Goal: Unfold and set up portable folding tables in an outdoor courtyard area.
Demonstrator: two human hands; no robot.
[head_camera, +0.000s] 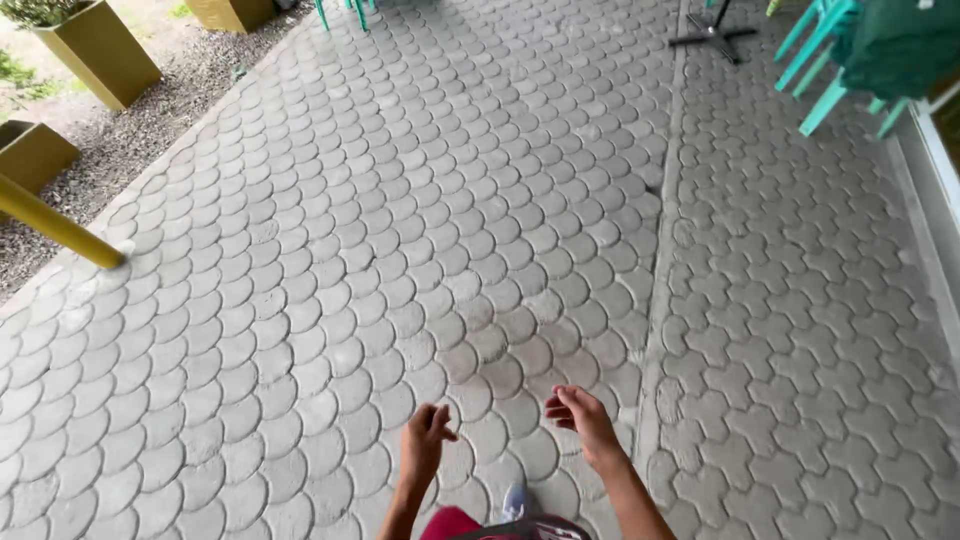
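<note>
My left hand [424,442] hangs low in the head view over grey scale-shaped paving stones [400,230], fingers loosely curled and holding nothing. My right hand [582,418] is beside it to the right, fingers half bent and apart, also holding nothing. Both hands are in the air, touching no object. Below them a bit of red clothing [447,522] and a white shoe tip [515,500] show at the bottom edge.
A yellow post [55,226] slants at the left edge. Olive square planters [95,50] stand on gravel at the upper left. Teal chairs [835,60] and a black stand base [712,35] are at the upper right. A white wall edge [935,170] runs along the right.
</note>
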